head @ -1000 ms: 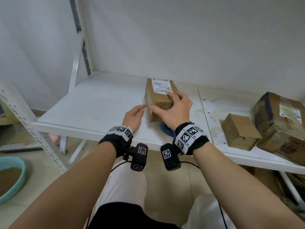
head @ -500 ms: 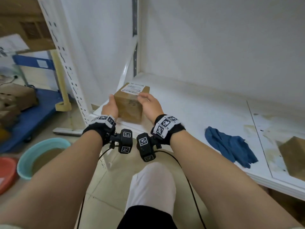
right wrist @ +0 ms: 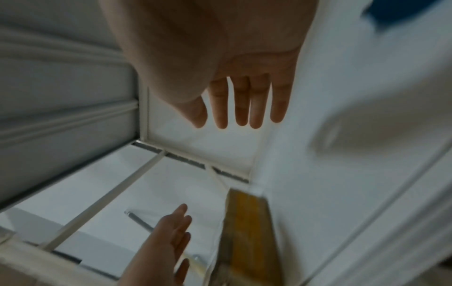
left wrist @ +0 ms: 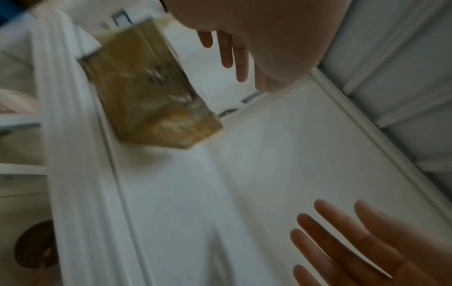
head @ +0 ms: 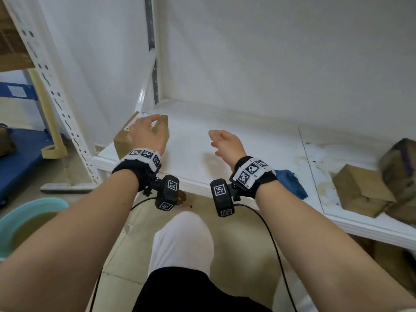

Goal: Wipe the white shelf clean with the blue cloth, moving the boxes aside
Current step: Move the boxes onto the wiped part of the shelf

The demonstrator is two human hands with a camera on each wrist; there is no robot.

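Head view shows both hands, left (head: 147,134) and right (head: 226,145), loose-fingered and empty; the box (head: 126,137) sits at the shelf (head: 247,140) corner, so wiping could knock it off.

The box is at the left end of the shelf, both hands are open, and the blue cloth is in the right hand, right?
Not quite. The right hand holds nothing; the head view shows the cloth lying on the shelf. The box and left hand are as you said.

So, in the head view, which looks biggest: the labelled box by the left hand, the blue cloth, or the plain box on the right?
1. Plain box.
2. Labelled box, half hidden by the left hand, so unsure.
3. Blue cloth, partly behind the right wrist.
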